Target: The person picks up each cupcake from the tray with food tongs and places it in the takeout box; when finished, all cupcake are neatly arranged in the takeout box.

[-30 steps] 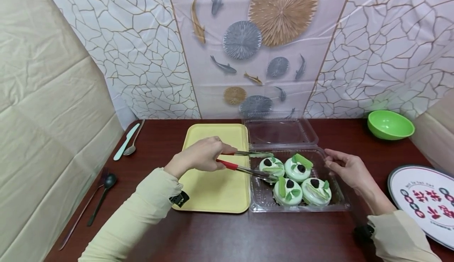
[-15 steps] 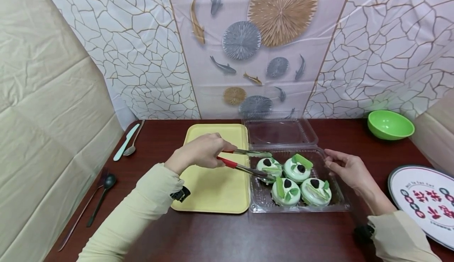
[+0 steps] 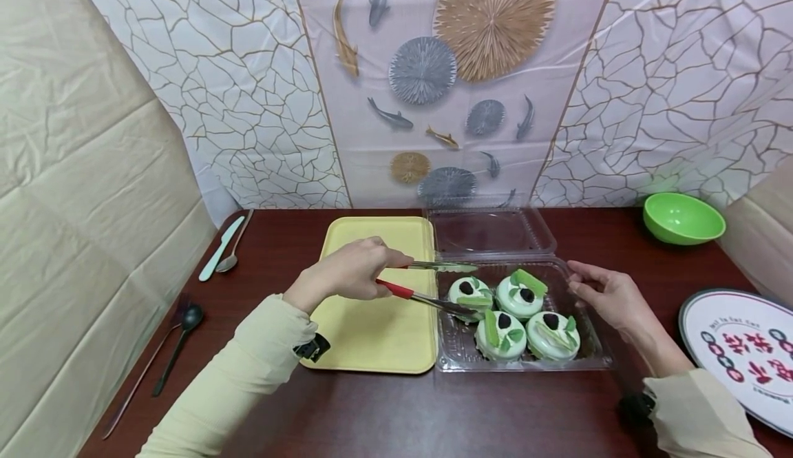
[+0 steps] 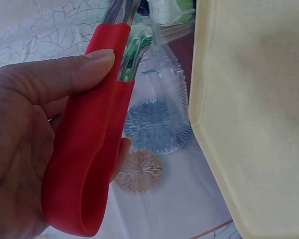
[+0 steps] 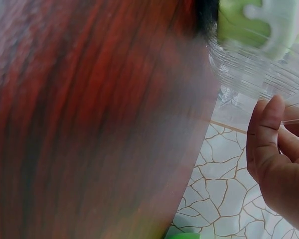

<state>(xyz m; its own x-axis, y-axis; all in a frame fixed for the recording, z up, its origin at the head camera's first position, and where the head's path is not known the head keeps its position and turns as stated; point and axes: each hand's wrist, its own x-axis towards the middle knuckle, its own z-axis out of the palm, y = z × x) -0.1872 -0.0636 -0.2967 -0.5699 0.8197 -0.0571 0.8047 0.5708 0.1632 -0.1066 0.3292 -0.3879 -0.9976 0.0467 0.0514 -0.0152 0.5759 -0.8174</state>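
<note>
My left hand (image 3: 356, 270) grips a pair of tongs (image 3: 396, 288) by the red handle; in the left wrist view the thumb presses on the red grip (image 4: 89, 119). The spread metal arms of the tongs reach over the back left cake (image 3: 460, 297), one behind it and one along its front. Several such cakes, with white-green tops, dark berries and green garnish, sit in a clear plastic container (image 3: 457, 351). On its right side, my right hand (image 3: 610, 299) pinches the rim between thumb and fingers. The right wrist view shows those fingertips (image 5: 274, 107) at the ribbed plastic edge.
A yellow tray (image 3: 378, 341) lies left of the container, whose open lid (image 3: 489, 231) leans back. Further left are a pale knife (image 3: 219, 250), a spoon (image 3: 228, 262) and a black spoon (image 3: 191, 317). At right stand a green bowl (image 3: 681, 220) and a printed plate (image 3: 743, 355).
The back left cake has shifted slightly left and turned a little between the tongs' arms. The front left cake has also moved slightly left. My right hand has stayed in place.
</note>
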